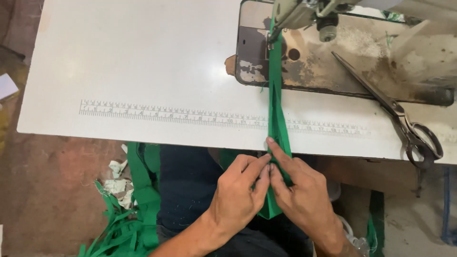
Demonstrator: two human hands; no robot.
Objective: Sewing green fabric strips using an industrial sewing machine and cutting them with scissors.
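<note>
Green fabric strip [276,114], running from the presser foot of the sewing machine [304,14] at top centre down over the white table [143,62] edge to lower centre. Pinched there between both hands: left hand [238,195] with thumb and forefinger closed on the strip's left fold, right hand [302,190] closed on the right fold, forefinger laid flat along the cloth. Probably light, limp and thin — likely to buckle or twist if slack, so best held near the folded edges, kept taut toward the needle. Scissors [395,109] at right on the machine bed, apart from the hands. More green strips [128,219] heaped at lower left. Needle itself hidden behind the machine head — strip's lower end covered by the palms; machine top cut off by the frame.
</note>
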